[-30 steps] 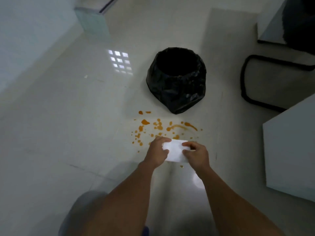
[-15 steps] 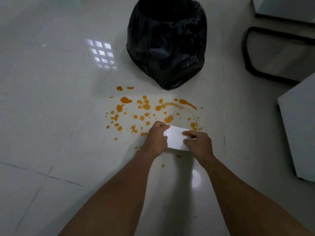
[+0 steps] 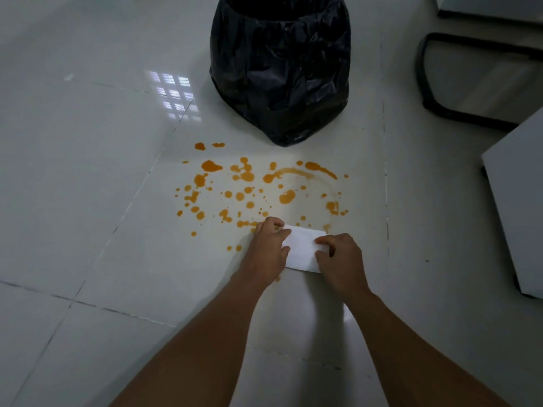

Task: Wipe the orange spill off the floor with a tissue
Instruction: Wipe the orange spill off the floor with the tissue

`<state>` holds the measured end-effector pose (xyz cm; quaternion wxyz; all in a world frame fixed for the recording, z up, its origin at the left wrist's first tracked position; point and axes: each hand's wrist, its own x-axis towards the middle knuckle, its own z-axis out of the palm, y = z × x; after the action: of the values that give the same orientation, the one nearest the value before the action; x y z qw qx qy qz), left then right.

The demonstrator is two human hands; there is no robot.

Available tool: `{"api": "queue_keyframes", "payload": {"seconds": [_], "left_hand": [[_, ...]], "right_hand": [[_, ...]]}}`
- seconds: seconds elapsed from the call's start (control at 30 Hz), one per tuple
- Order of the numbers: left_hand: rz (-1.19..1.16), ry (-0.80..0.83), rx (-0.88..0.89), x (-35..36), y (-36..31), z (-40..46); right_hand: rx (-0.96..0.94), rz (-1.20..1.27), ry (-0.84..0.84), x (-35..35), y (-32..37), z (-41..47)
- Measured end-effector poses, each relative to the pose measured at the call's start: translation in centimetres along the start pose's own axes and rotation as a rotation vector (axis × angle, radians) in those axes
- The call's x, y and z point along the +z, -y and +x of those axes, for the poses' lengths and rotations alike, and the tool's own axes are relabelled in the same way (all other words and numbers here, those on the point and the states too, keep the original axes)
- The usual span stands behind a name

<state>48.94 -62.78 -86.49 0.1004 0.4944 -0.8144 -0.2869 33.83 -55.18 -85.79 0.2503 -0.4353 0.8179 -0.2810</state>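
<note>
An orange spill (image 3: 258,189) of drops and streaks is scattered over a pale floor tile in front of me. A folded white tissue (image 3: 302,249) is held between both hands just over the spill's near edge. My left hand (image 3: 269,251) pinches its left side with curled fingers. My right hand (image 3: 340,261) pinches its right side, thumb on top. Whether the tissue touches the floor I cannot tell. A few small orange drops lie beside and below my left hand.
A bin lined with a black bag (image 3: 280,66) stands just beyond the spill. A black chair base (image 3: 458,113) sits at the upper right. A pale cabinet (image 3: 517,201) stands at the right edge. Glossy tiles stretch to the left.
The view has come lower and closer to the spill across the frames. Both hands keep holding the tissue at the spill's near edge.
</note>
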Motion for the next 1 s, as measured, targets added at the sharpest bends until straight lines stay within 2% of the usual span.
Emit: {"api": "queue_keyframes", "payload": {"seconds": [0.13, 0.23, 0.3, 0.4, 0.47, 0.6, 0.67, 0.9, 1.0], "left_hand": [[0.201, -0.040, 0.039, 0.0, 0.4, 0.0], [0.234, -0.056, 0.047, 0.2, 1.0, -0.4], [0.269, -0.063, 0.054, 0.2, 1.2, -0.7], [0.341, -0.058, 0.082, 0.1, 1.7, -1.0], [0.346, -0.086, 0.087, -0.3, 2.1, -1.3], [0.145, -0.340, -0.115, -2.1, 4.9, -3.3], [0.145, -0.379, -0.167, -3.0, 7.1, -5.0], [0.361, -0.135, -0.197, -2.8, 11.6, -10.0], [0.405, -0.095, -0.207, -2.6, 11.5, -10.1]], "right_hand": [[-0.261, -0.345, -0.105, 0.5, -0.4, -0.9], [-0.482, -0.523, 0.140, 1.1, -1.0, -0.8], [-0.542, -0.570, 0.269, 1.8, -1.2, -0.6], [-0.476, -0.529, 0.344, 3.0, -1.1, -1.1], [-0.443, -0.508, 0.318, 3.6, -1.2, -1.5], [-0.407, -0.490, 0.301, 4.2, -1.0, -1.9], [-0.402, -0.501, 0.310, 4.4, -0.8, -2.0], [-0.442, -0.525, 0.307, 4.9, -0.7, -4.7], [-0.390, -0.502, 0.270, 4.6, -2.3, -6.4]]}}
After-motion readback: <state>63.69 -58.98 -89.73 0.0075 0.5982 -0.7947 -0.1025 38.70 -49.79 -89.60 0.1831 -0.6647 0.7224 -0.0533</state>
